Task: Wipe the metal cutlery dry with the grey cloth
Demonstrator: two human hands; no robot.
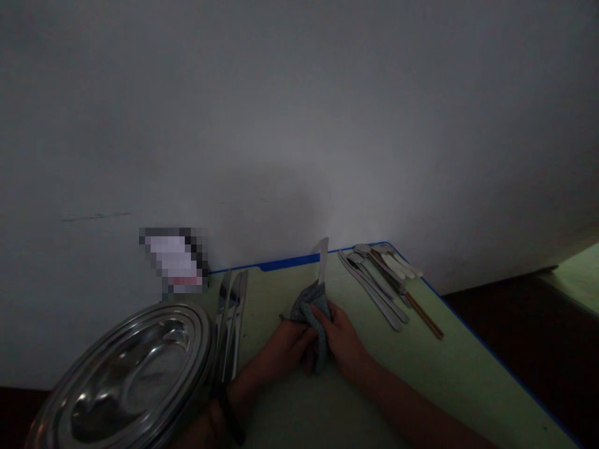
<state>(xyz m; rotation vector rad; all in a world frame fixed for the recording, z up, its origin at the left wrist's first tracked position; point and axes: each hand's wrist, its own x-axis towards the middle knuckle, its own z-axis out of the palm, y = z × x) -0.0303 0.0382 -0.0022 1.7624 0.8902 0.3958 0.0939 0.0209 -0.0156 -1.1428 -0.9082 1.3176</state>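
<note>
A grey-blue cloth is bunched around the lower part of a table knife, whose bare blade points upward away from me. My left hand is closed on the cloth from the left side. From the right, my right hand grips the same cloth, its thumb pressed on the fold. The knife's handle is hidden in the cloth and between the hands, so I cannot tell which hand bears it. Both hands are just above the pale green table.
Left of my hands lie several table knives, beside stacked oval metal trays. Spoons, white-handled forks and brown chopsticks lie to the right. A blurred-out phone-like object leans on the wall behind the blue-edged table.
</note>
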